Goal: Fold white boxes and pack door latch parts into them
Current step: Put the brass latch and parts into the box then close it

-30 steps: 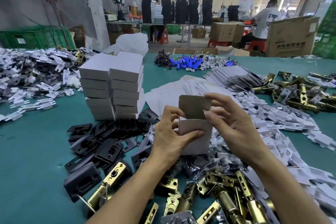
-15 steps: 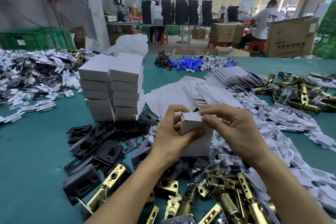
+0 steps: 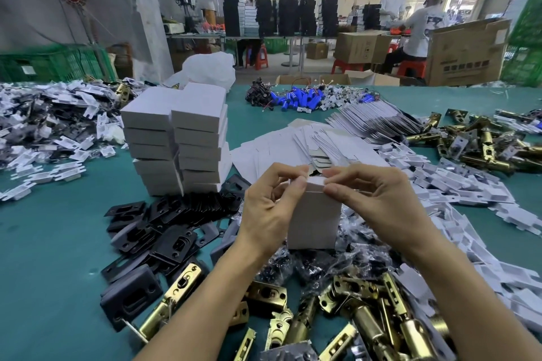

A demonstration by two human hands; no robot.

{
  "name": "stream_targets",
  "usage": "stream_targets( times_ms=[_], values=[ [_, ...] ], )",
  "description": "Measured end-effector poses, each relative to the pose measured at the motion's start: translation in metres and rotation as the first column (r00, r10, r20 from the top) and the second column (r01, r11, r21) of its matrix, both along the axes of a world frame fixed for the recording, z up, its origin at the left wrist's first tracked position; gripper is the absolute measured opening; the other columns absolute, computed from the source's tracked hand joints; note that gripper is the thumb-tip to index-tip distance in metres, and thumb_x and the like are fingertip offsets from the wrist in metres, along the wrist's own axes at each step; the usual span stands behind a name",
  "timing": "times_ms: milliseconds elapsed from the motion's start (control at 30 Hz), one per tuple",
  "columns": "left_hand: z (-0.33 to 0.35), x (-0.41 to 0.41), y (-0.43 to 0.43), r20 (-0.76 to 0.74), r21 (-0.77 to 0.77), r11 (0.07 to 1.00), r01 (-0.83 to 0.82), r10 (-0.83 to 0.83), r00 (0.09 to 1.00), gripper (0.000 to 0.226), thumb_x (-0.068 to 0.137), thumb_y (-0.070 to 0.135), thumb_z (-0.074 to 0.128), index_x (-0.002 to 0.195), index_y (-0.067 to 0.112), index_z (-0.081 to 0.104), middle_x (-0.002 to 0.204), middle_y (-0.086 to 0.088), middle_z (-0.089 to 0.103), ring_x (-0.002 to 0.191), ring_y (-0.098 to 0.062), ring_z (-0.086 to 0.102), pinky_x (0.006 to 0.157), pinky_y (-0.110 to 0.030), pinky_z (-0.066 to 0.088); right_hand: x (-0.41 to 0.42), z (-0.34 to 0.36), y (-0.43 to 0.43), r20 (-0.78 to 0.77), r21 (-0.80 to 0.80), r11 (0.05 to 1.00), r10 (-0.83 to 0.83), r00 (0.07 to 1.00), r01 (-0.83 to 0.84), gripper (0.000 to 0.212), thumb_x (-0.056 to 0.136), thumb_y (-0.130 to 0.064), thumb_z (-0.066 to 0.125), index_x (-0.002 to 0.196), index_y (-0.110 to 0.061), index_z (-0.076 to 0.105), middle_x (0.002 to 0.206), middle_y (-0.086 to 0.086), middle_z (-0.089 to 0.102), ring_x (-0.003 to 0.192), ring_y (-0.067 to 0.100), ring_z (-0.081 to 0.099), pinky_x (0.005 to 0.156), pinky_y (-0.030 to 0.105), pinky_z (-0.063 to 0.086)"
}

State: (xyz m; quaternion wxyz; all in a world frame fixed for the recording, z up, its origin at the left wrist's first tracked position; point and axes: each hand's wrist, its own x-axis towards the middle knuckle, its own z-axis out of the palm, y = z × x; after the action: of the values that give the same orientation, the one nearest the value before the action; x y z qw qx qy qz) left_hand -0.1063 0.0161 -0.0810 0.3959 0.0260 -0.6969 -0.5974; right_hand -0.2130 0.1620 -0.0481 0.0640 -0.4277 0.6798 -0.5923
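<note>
A small white box [image 3: 315, 218] stands upright above the table, held between both hands. My left hand [image 3: 268, 208] grips its left side, thumb on the top front edge. My right hand [image 3: 378, 202] pinches the top lid at its right corner, pressing the flap down flat. Brass latch bolts [image 3: 363, 311] lie heaped just below the box. Black strike plates [image 3: 164, 231] are piled to the left. Flat unfolded box blanks [image 3: 293, 146] lie fanned out behind the box.
Two stacks of closed white boxes [image 3: 176, 138] stand at the left rear. White plastic inserts [image 3: 457, 193] spread along the right, more [image 3: 44, 126] at far left. Blue batteries [image 3: 296, 101] lie at the back. More brass latches [image 3: 484, 143] sit far right. People work at distant tables.
The box's top flap, standing open a second ago, has been folded down and closed. My right hand moved from the raised flap to the lid's corner.
</note>
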Motion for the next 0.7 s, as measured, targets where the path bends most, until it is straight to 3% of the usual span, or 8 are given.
stream_targets(
  times_ms=[100, 167, 267, 400, 467, 533, 600, 700],
  values=[
    [-0.001, 0.003, -0.001, 0.039, -0.035, 0.999, -0.013, 0.014, 0.999, 0.011, 0.091, 0.038, 0.064, 0.084, 0.030, 0.068, 0.122, 0.004, 0.070, 0.110, -0.011, 0.069, 0.080, -0.018, 0.053, -0.004, 0.001, 0.006, -0.004, 0.052, 0.996, 0.066, 0.998, -0.066, 0.016, 0.068, -0.024, 0.081, 0.084, -0.025, 0.078, 0.109, 0.000, 0.074, 0.096, 0.013, 0.072, 0.081, 0.026, 0.059],
    [-0.004, 0.003, -0.002, 0.026, -0.135, 0.989, -0.061, 0.065, 0.998, 0.020, 0.086, 0.045, 0.064, 0.087, 0.026, 0.069, 0.123, 0.004, 0.070, 0.111, -0.012, 0.068, 0.077, -0.022, 0.057, -0.005, 0.000, 0.006, -0.038, 0.080, 0.994, 0.073, 0.997, -0.070, 0.021, 0.071, -0.009, 0.081, 0.087, -0.022, 0.076, 0.113, 0.001, 0.071, 0.097, 0.014, 0.071, 0.083, 0.024, 0.058],
    [-0.010, 0.002, -0.006, 0.011, -0.279, 0.953, -0.122, 0.130, 0.991, 0.025, 0.082, 0.035, 0.075, 0.098, 0.016, 0.070, 0.122, 0.002, 0.069, 0.110, -0.014, 0.068, 0.072, -0.031, 0.062, -0.005, 0.001, 0.006, -0.068, 0.115, 0.992, 0.064, 0.996, -0.056, 0.024, 0.074, -0.004, 0.080, 0.089, -0.023, 0.075, 0.115, -0.004, 0.070, 0.098, 0.014, 0.070, 0.085, 0.028, 0.059],
    [-0.012, 0.000, -0.008, 0.060, -0.301, 0.953, -0.024, 0.044, 0.997, 0.024, 0.086, 0.025, 0.074, 0.108, 0.034, 0.071, 0.122, 0.008, 0.062, 0.118, -0.016, 0.062, 0.073, -0.030, 0.062, -0.007, 0.002, 0.008, -0.010, 0.137, 0.985, 0.109, 0.994, -0.107, 0.028, 0.079, 0.001, 0.076, 0.089, -0.026, 0.073, 0.107, -0.002, 0.074, 0.091, 0.014, 0.072, 0.076, 0.027, 0.059],
    [-0.011, -0.001, -0.006, 0.070, -0.248, 0.968, 0.025, -0.008, 0.998, 0.025, 0.087, 0.023, 0.073, 0.108, 0.035, 0.071, 0.118, 0.005, 0.063, 0.116, -0.020, 0.062, 0.073, -0.039, 0.063, -0.008, 0.002, 0.008, 0.024, 0.133, 0.982, 0.129, 0.991, -0.131, 0.026, 0.081, 0.003, 0.074, 0.087, -0.023, 0.073, 0.101, 0.003, 0.075, 0.089, 0.017, 0.073, 0.069, 0.026, 0.058],
    [-0.010, -0.002, -0.004, 0.086, -0.180, 0.983, 0.042, -0.027, 0.996, 0.022, 0.086, 0.022, 0.074, 0.104, 0.033, 0.073, 0.116, 0.000, 0.066, 0.113, -0.022, 0.064, 0.075, -0.047, 0.062, -0.008, 0.001, 0.007, 0.042, 0.137, 0.984, 0.111, 0.993, -0.116, 0.023, 0.082, 0.003, 0.072, 0.087, -0.020, 0.072, 0.097, 0.006, 0.074, 0.088, 0.020, 0.073, 0.071, 0.034, 0.062],
    [-0.009, -0.002, -0.002, 0.125, -0.096, 0.994, 0.058, -0.046, 0.991, 0.022, 0.086, 0.021, 0.076, 0.102, 0.036, 0.071, 0.114, -0.003, 0.069, 0.107, -0.024, 0.068, 0.076, -0.047, 0.062, -0.007, 0.001, 0.006, 0.013, 0.140, 0.987, 0.083, 0.996, -0.084, 0.023, 0.084, 0.002, 0.072, 0.088, -0.021, 0.073, 0.094, 0.005, 0.075, 0.086, 0.019, 0.074, 0.072, 0.039, 0.062],
    [-0.004, -0.001, -0.002, 0.209, 0.059, 0.994, 0.087, -0.097, 0.973, 0.035, 0.083, 0.028, 0.077, 0.105, 0.047, 0.059, 0.116, -0.007, 0.066, 0.098, -0.027, 0.071, 0.077, -0.045, 0.063, -0.005, 0.001, 0.005, 0.036, 0.066, 0.996, 0.061, 0.997, -0.064, 0.025, 0.083, 0.000, 0.074, 0.087, -0.024, 0.073, 0.092, 0.003, 0.074, 0.084, 0.021, 0.074, 0.066, 0.035, 0.062]
  ],
)
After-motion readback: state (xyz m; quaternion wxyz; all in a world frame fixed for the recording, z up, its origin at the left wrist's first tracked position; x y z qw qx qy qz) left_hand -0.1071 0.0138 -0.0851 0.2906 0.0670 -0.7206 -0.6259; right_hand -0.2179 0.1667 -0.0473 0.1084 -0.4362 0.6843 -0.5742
